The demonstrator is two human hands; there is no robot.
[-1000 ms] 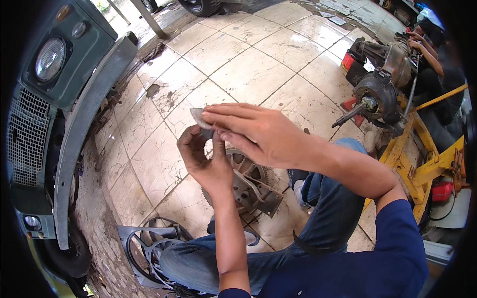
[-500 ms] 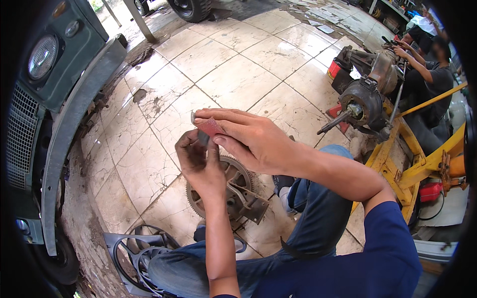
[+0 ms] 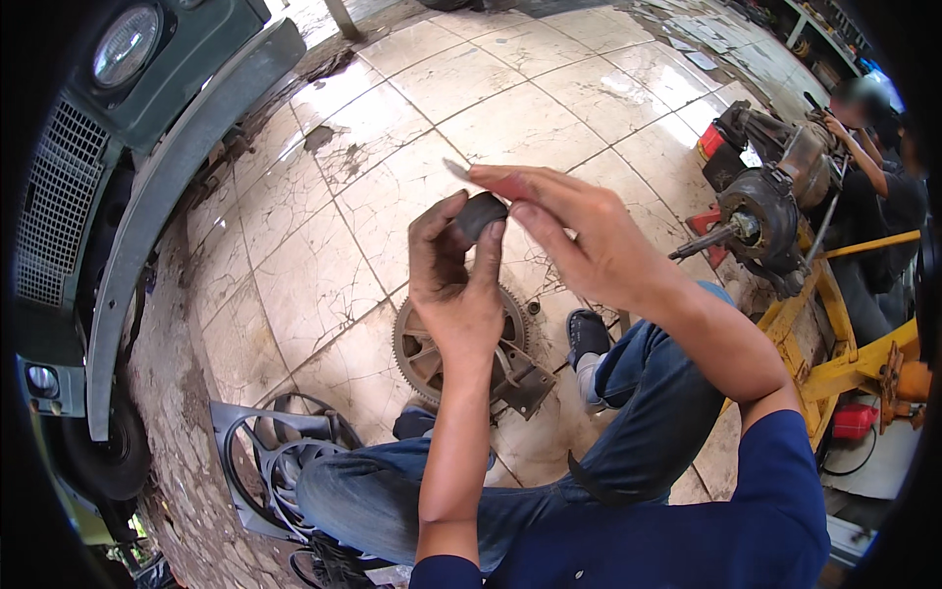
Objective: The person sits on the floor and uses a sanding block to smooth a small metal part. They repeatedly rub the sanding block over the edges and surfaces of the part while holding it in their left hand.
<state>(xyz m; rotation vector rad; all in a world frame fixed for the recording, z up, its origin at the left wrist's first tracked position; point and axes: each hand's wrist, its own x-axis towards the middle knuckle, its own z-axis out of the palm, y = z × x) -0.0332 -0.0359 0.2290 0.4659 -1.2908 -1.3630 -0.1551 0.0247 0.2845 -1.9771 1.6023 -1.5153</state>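
Note:
My left hand [image 3: 453,294], blackened with grime, is closed round a small dark rounded part [image 3: 481,217], thumb on one side and fingers on the other. Just above and right of it, my right hand [image 3: 597,231] pinches a piece of reddish sandpaper [image 3: 512,186] between thumb and fingers. The sandpaper is close to the dark part; whether they touch I cannot tell. A pale grey tip [image 3: 455,170] sticks out past my right fingertips, its kind unclear. Below my hands, a toothed flywheel-like disc [image 3: 404,344] with a metal bracket [image 3: 528,391] lies on the floor.
At left stands a dark green vehicle with a grey bumper [image 3: 157,211]. A fan assembly [image 3: 270,461] lies by my left knee. To the right, an axle housing [image 3: 760,211] rests near a yellow stand [image 3: 839,368], with another person [image 3: 878,187] beside it. Cracked tiles [image 3: 471,88] cover the floor.
In the picture, both hands have shifted right, and the view has turned. The sandpaper has come off the front of the dark part, whose round face now shows more.

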